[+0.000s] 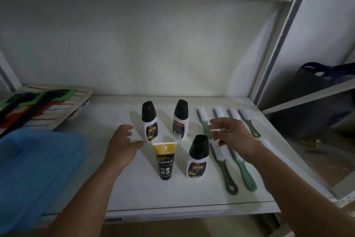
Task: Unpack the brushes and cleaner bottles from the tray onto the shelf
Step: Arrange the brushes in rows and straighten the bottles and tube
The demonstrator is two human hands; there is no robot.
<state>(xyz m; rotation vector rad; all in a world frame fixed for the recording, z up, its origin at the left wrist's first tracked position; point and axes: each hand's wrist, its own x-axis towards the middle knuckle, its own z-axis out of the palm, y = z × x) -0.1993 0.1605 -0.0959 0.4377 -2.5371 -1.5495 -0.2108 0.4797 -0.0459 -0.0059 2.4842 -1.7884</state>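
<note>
Three white cleaner bottles with black caps stand upright on the white shelf (119,188): back left bottle (149,122), back right bottle (180,119), front bottle (197,157). A yellow-and-black tube (163,160) stands cap down between them. Several green-handled brushes with white bristles lie to the right, among them a near brush (223,169) and a far brush (249,123). My left hand (123,145) hovers open just left of the tube and back left bottle. My right hand (233,135) hovers open above the brushes. The blue tray (32,169) sits at the left and looks empty.
A striped flat object with green and black frames (40,106) lies at the shelf's back left. A metal upright (276,50) bounds the shelf on the right. Beyond it, a dark bag (317,98) rests on a lower shelf.
</note>
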